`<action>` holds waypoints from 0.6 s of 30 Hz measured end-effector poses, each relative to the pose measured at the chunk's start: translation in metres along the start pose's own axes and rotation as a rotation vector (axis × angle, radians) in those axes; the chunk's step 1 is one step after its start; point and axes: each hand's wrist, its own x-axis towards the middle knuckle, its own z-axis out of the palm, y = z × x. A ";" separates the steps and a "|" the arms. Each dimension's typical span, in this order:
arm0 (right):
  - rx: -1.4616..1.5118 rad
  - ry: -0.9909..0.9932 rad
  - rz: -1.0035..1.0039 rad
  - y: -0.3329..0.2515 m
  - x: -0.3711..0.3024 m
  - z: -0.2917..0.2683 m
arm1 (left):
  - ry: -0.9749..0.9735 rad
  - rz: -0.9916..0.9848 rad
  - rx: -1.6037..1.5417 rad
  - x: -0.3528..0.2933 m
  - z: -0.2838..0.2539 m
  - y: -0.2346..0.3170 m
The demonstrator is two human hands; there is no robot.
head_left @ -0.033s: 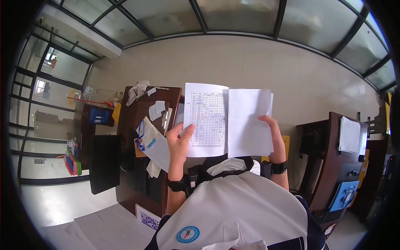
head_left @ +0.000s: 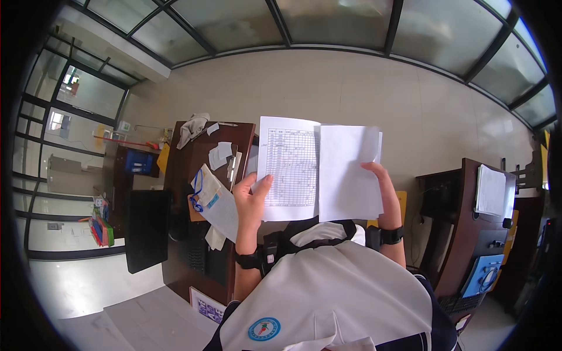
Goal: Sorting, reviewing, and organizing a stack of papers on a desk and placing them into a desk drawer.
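Spread open in front of me is a booklet of white sheets [head_left: 349, 181]. Its left page [head_left: 290, 169] carries a printed table grid, while the right page looks blank. My left hand [head_left: 250, 198] grips the lower left edge, thumb lying over the page and fingers hidden behind. At the right edge my right hand [head_left: 377, 175] holds the booklet with its thumb on the front; its other fingers are behind the paper. A few sheet edges stick out beside that thumb. Both wrists wear black straps.
On the left, a dark brown desk [head_left: 190, 152] bears loose papers [head_left: 220, 155], a grey cloth [head_left: 193, 130], a clipboard [head_left: 234, 168] and a black monitor [head_left: 147, 231]. To the right, another desk [head_left: 453, 222] holds a paper stack [head_left: 490, 190] and a blue folder [head_left: 483, 275].
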 end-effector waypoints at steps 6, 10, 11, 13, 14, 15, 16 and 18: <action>0.075 0.071 0.170 0.017 0.056 0.001 | 0.024 0.113 0.181 0.024 0.002 -0.007; -0.053 0.083 0.120 0.009 0.055 0.043 | 0.015 0.188 0.318 0.038 0.014 -0.012; -0.060 0.084 0.117 0.012 0.060 0.046 | 0.016 0.189 0.311 0.042 0.015 -0.009; -0.149 -0.017 -0.010 0.020 0.069 0.051 | 0.014 0.238 0.435 0.049 0.015 0.001; -0.180 -0.011 -0.037 0.019 0.070 0.055 | 0.037 0.239 0.445 0.052 0.011 -0.003; -0.190 -0.015 -0.038 0.018 0.072 0.059 | 0.045 0.238 0.438 0.056 0.009 -0.002; -0.169 -0.012 -0.057 0.018 0.074 0.062 | 0.059 0.250 0.422 0.059 0.005 -0.001; -0.157 -0.015 -0.075 0.018 0.078 0.069 | 0.072 0.258 0.435 0.065 -0.003 -0.003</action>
